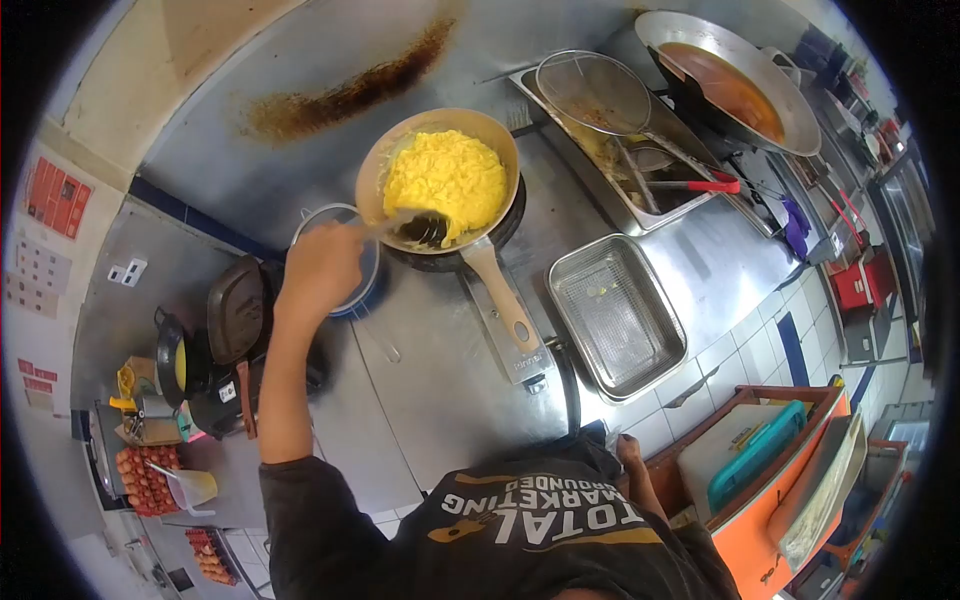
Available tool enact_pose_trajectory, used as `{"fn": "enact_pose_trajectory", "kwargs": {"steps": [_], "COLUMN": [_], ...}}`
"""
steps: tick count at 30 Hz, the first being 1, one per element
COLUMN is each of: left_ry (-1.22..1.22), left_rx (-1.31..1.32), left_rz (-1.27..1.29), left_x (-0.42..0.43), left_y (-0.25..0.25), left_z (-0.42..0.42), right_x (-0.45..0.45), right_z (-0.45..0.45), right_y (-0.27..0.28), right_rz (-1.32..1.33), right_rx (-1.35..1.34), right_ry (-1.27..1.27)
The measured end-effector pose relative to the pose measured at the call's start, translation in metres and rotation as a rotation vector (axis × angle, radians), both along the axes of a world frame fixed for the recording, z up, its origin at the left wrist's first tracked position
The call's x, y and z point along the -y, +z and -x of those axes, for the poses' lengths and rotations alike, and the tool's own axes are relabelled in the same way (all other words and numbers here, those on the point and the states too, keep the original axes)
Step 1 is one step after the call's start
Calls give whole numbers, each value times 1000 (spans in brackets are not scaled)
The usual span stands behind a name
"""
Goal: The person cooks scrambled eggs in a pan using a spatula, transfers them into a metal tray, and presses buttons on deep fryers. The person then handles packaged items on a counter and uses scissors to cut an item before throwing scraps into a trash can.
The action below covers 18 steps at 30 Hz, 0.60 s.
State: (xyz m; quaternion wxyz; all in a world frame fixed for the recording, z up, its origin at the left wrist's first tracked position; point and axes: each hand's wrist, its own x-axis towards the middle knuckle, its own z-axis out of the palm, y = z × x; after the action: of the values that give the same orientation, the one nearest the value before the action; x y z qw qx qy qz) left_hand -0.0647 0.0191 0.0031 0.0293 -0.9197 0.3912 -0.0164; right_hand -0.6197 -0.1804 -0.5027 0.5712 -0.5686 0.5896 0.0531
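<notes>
My left hand (325, 268) is closed round the handle of a spatula, blurred near the fingers. The dark, slotted-looking head of the spatula (428, 232) sits in the near-left part of the frying pan (375, 175). Soft yellow scrambled eggs (447, 180) fill much of the tan pan. The pan rests on a portable burner (515, 350), its handle pointing toward me. Below my left hand is a round strainer (372, 262) over a blue-rimmed container. My right hand (630, 455) hangs low beside my shirt, its fingers mostly hidden.
A rectangular metal basket tray (622, 385) stands right of the burner. Farther back are a mesh skimmer (593, 92) over a fryer and a wok (800, 110) of brown liquid. Dark pans (240, 305) and egg trays (145, 480) line the left; an orange cabinet (775, 525) is lower right.
</notes>
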Motion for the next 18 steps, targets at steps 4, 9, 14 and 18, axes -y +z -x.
{"fn": "enact_pose_trajectory", "kwargs": {"steps": [4, 9, 14, 18], "left_ry": [12, 1, -21, 13], "left_rx": [76, 105, 20, 30], "left_rz": [156, 329, 263, 114], "left_x": [29, 50, 16, -12], "left_y": [-47, -81, -13, 46], "left_z": [-23, -53, -41, -5], "right_x": [3, -1, -13, -10], "right_z": [8, 18, 42, 25], "right_y": [-7, -2, -42, -15], "right_rz": [-98, -82, 81, 27], "right_rx": [8, -45, -105, -137], "right_ry": [-146, -137, -17, 29]}}
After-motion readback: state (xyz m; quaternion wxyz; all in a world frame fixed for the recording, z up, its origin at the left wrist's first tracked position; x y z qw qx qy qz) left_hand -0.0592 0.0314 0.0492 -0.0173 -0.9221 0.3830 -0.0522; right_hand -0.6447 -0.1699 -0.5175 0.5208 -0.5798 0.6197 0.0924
